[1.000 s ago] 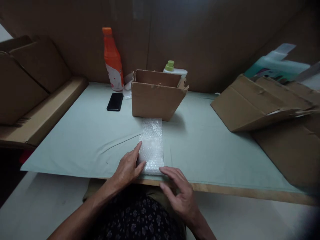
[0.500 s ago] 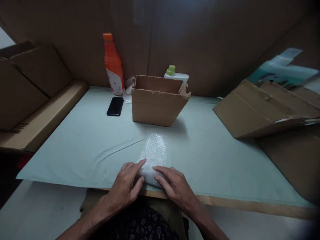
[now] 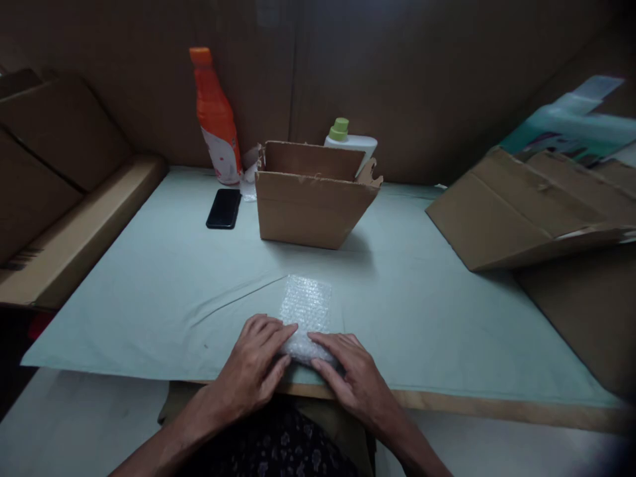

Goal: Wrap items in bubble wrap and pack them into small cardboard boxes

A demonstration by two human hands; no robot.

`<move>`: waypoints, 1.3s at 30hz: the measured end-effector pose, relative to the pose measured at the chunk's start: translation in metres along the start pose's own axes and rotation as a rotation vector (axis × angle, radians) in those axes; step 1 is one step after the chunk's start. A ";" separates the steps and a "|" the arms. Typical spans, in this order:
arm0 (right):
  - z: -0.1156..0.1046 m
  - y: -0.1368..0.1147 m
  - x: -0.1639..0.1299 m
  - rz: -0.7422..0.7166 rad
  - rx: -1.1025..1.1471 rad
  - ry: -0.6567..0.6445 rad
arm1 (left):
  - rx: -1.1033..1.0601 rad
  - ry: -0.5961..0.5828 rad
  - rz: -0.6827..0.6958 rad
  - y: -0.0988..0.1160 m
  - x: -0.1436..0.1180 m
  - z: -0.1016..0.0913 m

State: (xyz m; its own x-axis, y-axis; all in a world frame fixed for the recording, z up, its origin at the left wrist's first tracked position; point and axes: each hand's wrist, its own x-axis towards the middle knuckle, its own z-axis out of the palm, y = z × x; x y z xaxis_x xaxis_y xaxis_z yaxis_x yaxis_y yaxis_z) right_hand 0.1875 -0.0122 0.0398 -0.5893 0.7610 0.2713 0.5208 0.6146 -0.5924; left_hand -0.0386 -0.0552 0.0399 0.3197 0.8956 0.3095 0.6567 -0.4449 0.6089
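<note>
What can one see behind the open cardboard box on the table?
Behind the cardboard box stands a white bottle with a green cap; only its top shows, the rest is covered by the box. Further behind is the brown wall.

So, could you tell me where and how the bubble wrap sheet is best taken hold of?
Probably at the near end of the bubble wrap, coming from the table's front edge. That end is already curled up into a small roll under the left hand and right hand, giving a bulge to pinch, while the far end lies flat on the green cloth.
</note>
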 end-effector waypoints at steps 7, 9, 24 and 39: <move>0.001 0.002 0.009 -0.077 -0.334 0.110 | 0.177 0.041 -0.257 -0.023 0.046 0.017; 0.004 0.006 0.015 -0.079 -0.357 0.041 | 0.111 0.115 -0.315 -0.023 0.047 0.017; -0.003 0.002 0.013 0.293 0.372 0.065 | -1.370 0.374 -0.796 0.028 0.015 0.030; -0.097 0.045 0.021 0.397 0.370 -0.031 | 0.294 0.468 -0.063 -0.052 0.185 -0.107</move>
State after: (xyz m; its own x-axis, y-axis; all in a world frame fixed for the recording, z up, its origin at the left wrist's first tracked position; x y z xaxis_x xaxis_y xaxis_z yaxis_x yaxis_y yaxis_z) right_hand 0.2581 0.0519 0.0922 -0.4124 0.9098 -0.0470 0.4584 0.1627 -0.8737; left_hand -0.0872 0.1325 0.1438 -0.0202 0.7913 0.6111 0.8492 -0.3090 0.4282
